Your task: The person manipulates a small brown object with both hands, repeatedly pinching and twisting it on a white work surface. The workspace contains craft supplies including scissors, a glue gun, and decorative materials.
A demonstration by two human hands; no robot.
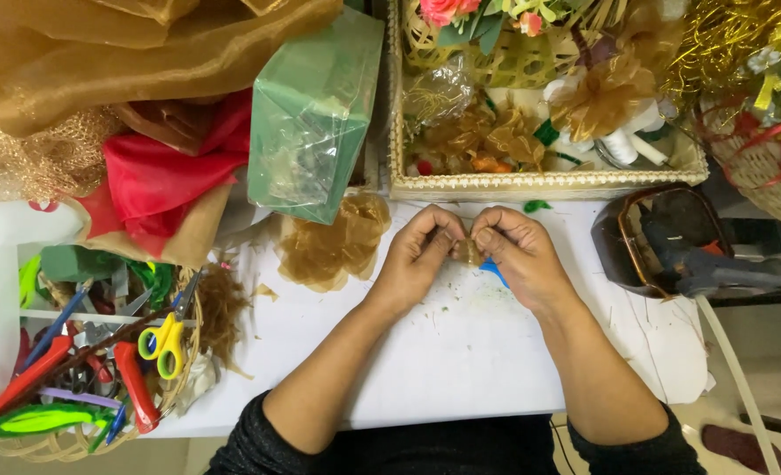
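Both hands meet at the middle of the white surface [496,352]. The left hand [417,255] and the right hand [518,255] are closed, fingertips pinched together on a small piece of gold sheer fabric [469,252] held between them, just above the surface. A blue object [494,271] shows beneath the right hand's fingers; what it is cannot be told.

Just to the left of the left hand lies a loose pile of gold fabric petals [330,246], apart from the hands. Behind that pile a green block wrapped in clear film [315,114] stands tilted. Directly beyond the hands a shallow woven tray [540,183] spans the far edge, holding gold bows, white spools and artificial flowers. A small green scrap [536,206] lies between the tray and the right hand.

To the right, a dark smoked-plastic container [663,237] sits near the right hand, with a glue gun [733,268] resting in it. At the near left a wicker basket [175,387] holds yellow-handled scissors [166,343], red-handled tools and pens. Red fabric [166,176] and gold organza [126,53] are heaped at the far left. Nothing lies between the hands and the person's body.
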